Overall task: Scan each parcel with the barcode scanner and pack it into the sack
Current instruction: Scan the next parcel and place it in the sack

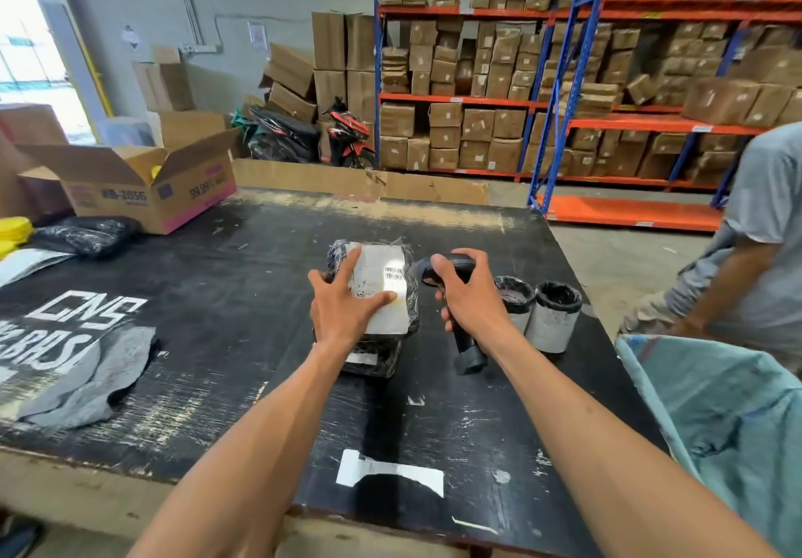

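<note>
Two bare hands work at the middle of a scuffed black desk (pixel 217 279). The left hand (pixel 343 301) lies flat on a parcel (pixel 386 279) wrapped in black plastic, its fingers straight and spread over the white label, one fingertip just beside the printed barcode; its grip is apart, pressing rather than clasping. That parcel sits on top of another black-wrapped parcel (pixel 373 362), which rests on the desk nearer the person. The right hand (pixel 466 293), immediately right of the top parcel, has its grip clamped around a dark barcode scanner (pixel 466 351), fingers curled over the head and handle, with the head turned left towards the label, where a bright patch shows.

Right of the scanner stand two short cylindrical parcels (pixel 551 319), upright, side by side and touching. At the near right edge a pale blue-green sack (pixel 729 418) hangs open beside the desk. Another person in a grey shirt (pixel 764 210) stands beyond it. On the far left of the desk sits an open cardboard box (pixel 143 193), with a black plastic bag (pixel 87 234) just in front of it.
</note>
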